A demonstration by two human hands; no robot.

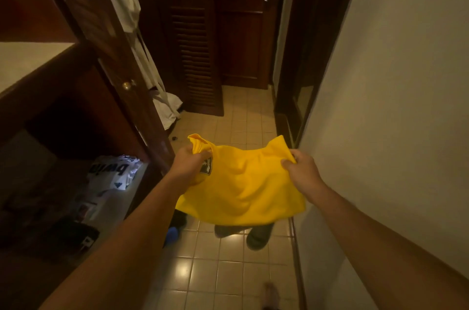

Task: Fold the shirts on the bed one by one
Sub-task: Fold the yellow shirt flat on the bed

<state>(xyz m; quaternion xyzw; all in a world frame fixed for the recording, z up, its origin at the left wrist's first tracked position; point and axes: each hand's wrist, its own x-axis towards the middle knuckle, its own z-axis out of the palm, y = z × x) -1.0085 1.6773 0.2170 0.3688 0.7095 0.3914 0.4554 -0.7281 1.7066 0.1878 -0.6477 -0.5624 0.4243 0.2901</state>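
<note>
On the far left, an open wooden wardrobe (76,117) holds a white printed garment (114,171) on a low shelf. The left hand (189,164) grips the yellow shirt (241,185) near its collar; the right hand (302,170) pinches the opposite edge. The shirt hangs between them in the air above the tiled floor (228,271), beside a pale wall (393,106).
</note>
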